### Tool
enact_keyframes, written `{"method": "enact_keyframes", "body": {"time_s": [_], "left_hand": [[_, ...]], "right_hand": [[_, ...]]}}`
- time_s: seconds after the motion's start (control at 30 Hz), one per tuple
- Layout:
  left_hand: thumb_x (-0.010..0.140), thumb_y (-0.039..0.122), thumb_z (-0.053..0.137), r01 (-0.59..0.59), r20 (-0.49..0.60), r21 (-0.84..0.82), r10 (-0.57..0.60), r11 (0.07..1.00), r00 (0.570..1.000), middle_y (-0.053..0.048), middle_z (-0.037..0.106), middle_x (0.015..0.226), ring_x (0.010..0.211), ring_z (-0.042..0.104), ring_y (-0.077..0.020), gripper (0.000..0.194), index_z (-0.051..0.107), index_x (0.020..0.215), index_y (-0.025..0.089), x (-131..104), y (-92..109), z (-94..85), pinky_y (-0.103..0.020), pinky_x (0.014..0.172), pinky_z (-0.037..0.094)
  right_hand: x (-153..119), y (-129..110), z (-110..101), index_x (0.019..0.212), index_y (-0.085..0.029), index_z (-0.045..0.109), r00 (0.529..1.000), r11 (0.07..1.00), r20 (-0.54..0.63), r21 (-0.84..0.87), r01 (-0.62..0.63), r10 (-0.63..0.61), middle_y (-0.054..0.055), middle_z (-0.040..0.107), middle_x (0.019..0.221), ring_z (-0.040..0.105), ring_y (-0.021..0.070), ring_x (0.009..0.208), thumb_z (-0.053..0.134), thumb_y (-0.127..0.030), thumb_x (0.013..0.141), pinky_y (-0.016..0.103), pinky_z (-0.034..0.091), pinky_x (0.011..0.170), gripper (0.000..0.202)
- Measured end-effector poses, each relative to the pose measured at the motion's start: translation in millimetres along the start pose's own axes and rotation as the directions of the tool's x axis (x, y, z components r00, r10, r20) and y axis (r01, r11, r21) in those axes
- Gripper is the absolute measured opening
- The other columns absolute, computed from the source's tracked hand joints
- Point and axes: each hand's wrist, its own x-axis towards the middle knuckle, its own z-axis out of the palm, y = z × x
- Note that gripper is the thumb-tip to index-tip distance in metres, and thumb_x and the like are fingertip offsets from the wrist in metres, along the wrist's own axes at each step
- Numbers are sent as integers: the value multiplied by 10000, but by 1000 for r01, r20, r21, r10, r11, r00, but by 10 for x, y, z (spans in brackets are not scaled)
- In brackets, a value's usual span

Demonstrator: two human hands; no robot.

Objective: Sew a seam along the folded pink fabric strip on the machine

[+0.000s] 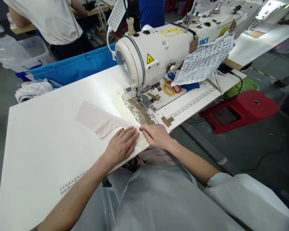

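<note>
I am looking down on a wide white bench [45, 150] with a white sewing machine [156, 51] standing at its far side, and the risks run from these big things down to the small ones. The pale fabric piece [98, 119] lies flat on the bench, its near end under my hands and its far end spread off to the left, well short of the needle area [139, 93]. My left hand [122, 144] lies palm down on the fabric, fingers stretched flat and close together, gripping nothing; my right hand [156, 135] rests just beside it, fingertips pressing the fabric's edge where it meets the shiny foil-like sheet [137, 110] taped in front of the needle. I judge that the main hazard is the cloth skewing: it is held only by flat pressure, so uneven push from the two hands could swing the loose left end and crease it. The foil sheet looks wrinkled, and its edge could snag the fabric. The hands sit close to the bench's near edge (the cloth could slip off into my lap there). Nearer the needle, fingertips leading the edge could come too close to it. The yellow-handled scissors [169, 88] and the hanging paper chart [204, 61] lie behind, out of the way.
</note>
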Motion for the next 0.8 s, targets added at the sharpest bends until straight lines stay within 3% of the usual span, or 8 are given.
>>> {"method": "enact_keyframes", "body": {"time_s": [0.3,0.5,0.6,0.7,0.77,0.8], "left_hand": [[981,225,444,10,-1,4,-10,1000,1000,-131,606,1331,1292,523,-263,349,553,1307,164,15,24,-29,-465,1058,454],[979,219,451,37,1,0,-37,999,999,-127,614,1313,1290,522,-260,321,566,1272,160,42,13,-4,-445,1039,465],[974,220,450,49,15,4,-49,999,999,-125,608,1325,1299,514,-265,333,571,1279,164,3,-4,8,-450,1048,459],[947,184,452,14,-28,4,-14,1000,1000,-102,605,1340,1292,520,-274,431,511,1374,198,-115,71,-35,-466,1038,469],[928,189,449,-70,-149,-33,64,997,987,-63,621,1325,1252,554,-262,546,410,1464,289,-133,91,-35,-446,980,509],[919,241,485,-140,-192,-74,123,987,974,-35,618,1330,1252,550,-263,562,400,1464,355,-55,59,-9,-433,956,524]], "right_hand": [[57,-59,3,1066,-170,560,999,997,44,-74,8,-4,57,709,925,641,185,832,398,-202,985,279,258,569,183],[-118,95,-91,890,-162,581,991,988,52,-85,130,-126,34,623,683,510,148,588,396,-152,922,282,207,533,188],[-140,206,-59,967,-161,616,992,992,-12,6,123,-123,36,636,688,522,145,586,368,-190,951,267,239,538,251],[-168,119,-77,1036,-166,638,998,984,-57,178,-3,13,54,681,772,594,164,682,395,-214,946,263,342,597,264],[-264,-45,-191,1085,-219,638,997,896,61,439,-66,43,29,702,870,616,155,735,394,-218,968,252,395,597,270],[-331,-132,-279,1096,-271,639,996,894,55,440,-86,69,-9,704,924,623,141,755,416,-242,979,241,425,600,254]]}}
